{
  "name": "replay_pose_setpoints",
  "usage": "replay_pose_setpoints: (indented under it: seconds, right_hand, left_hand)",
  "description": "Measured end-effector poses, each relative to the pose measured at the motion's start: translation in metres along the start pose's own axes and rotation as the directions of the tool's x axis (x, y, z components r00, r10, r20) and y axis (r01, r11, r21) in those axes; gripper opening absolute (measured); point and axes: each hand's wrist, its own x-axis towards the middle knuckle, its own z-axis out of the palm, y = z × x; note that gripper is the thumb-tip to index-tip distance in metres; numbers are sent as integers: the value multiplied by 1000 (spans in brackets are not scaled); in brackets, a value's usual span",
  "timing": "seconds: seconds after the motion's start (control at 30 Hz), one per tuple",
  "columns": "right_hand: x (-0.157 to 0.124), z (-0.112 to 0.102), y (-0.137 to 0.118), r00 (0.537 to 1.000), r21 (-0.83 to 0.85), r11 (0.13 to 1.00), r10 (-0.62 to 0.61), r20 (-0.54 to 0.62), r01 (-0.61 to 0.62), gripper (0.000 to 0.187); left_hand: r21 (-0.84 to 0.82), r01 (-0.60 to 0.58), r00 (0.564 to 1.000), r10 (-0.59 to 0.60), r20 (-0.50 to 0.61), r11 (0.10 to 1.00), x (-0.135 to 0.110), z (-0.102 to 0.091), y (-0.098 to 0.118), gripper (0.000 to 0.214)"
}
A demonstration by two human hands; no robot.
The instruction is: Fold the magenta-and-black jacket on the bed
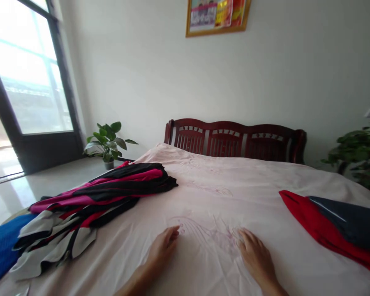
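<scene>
1. Wall [265,74]: plain off-white, behind the bed. Glazed door [31,82]: dark-framed, at far left, admitting strong daylight.
2. Bed headboard [234,142]: dark reddish wood, slatted, at the far end of the bed.
3. Bedcover [209,193]: pale pink, with a faint floral outline, spread across the bed and lying directly under both hands; lightly creased. Assessed as light, thin and limp, and liable to slide on the bed. A gathered fold or hem would offer a better hold than the flat surface.
4. Garment heap [111,185]: magenta, black and grey-white, lying on the bedcover near the left hand, not touching it. Assessed as soft, with a slippery-looking finish.
5. Red and navy cloth [336,226]: on the bedcover at right, near the right hand, not touching it.
6. Blue cloth [3,246]: at the lower left edge of the view.
7. Potted plant [107,144]: on the floor beyond the bed, beside the door.
8. Framed picture [217,16]: on the wall, cut off by the top of the view.
9. Left hand [163,248] and right hand [255,257]: both open, palms down, fingers slightly curled, resting on the bedcover apart from each other, gripping nothing.
</scene>
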Motion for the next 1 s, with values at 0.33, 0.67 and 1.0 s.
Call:
replay_pose_setpoints:
  seconds: [0.33,0.67,1.0]
  right_hand:
    - [5,5,17,999,-6,999,-40,37,40,55]
    - [5,12,26,998,41,998,-55,21,54,54]
    - [4,15,26,997,57,996,-74,-23,75,48]
  left_hand:
    - [106,-135,990,130,51,985,3,-7,10,37]
    - [139,-159,986,150,76,977,3,-7,8,32]
    - [131,-182,982,174,74,975,3,-6,6,32]
